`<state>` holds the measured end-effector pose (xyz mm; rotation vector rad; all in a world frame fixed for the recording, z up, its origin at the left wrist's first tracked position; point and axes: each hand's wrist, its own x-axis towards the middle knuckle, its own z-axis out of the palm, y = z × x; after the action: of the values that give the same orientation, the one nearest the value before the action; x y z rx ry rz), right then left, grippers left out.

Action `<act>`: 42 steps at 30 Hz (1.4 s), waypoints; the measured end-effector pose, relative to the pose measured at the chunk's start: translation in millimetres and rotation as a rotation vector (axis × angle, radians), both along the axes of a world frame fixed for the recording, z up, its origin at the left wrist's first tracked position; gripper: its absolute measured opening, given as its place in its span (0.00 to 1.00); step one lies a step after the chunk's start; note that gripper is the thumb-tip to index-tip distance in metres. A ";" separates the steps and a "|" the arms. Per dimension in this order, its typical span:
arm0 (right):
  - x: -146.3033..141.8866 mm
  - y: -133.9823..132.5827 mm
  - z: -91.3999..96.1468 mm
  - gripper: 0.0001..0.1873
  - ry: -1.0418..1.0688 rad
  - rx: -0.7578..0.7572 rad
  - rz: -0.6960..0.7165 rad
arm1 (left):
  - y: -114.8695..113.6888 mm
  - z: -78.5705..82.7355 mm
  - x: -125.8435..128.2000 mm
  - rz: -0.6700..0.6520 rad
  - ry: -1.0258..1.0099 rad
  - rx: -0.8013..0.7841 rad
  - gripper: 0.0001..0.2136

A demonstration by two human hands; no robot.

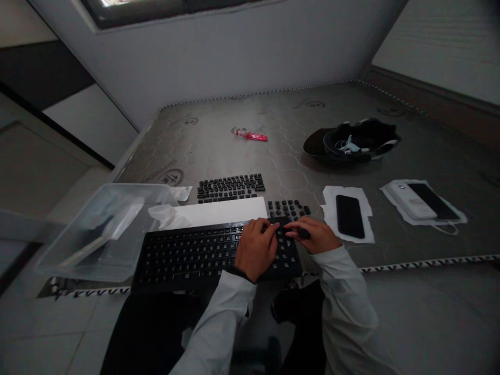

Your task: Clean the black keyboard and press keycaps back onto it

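Note:
A black keyboard lies at the near edge of a grey mattress. My left hand rests on its right part, fingers curled onto the keys. My right hand is beside it at the keyboard's right end, fingers pinched round a small dark object that I cannot make out. Loose black keycaps lie in rows behind a white sheet, and a smaller group of keycaps sits just beyond my fingers.
A clear plastic tub stands left of the keyboard. A black phone lies on white paper to the right, another phone and a white device farther right. A black helmet and a red wrapper lie farther back.

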<state>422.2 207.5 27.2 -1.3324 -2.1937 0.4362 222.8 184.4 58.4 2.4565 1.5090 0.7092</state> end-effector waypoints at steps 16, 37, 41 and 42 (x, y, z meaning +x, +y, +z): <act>-6.6 -0.6 5.7 0.11 0.074 -0.061 -0.027 | -0.2 0.6 -0.1 -0.002 0.018 -0.019 0.14; -4.0 -1.4 6.9 0.10 -0.048 -0.046 -0.009 | -0.3 1.9 -0.3 0.000 0.046 -0.035 0.14; -10.2 -6.1 13.0 0.09 -0.119 -0.052 -0.104 | 0.1 1.7 -0.2 -0.006 0.045 -0.035 0.14; -11.2 -6.4 13.8 0.09 -0.131 -0.054 -0.114 | 0.1 1.7 -0.3 -0.008 0.044 -0.033 0.14</act>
<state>411.0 201.1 41.0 -1.5457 -2.2106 0.3775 222.5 184.4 60.1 2.4677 1.5132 0.6285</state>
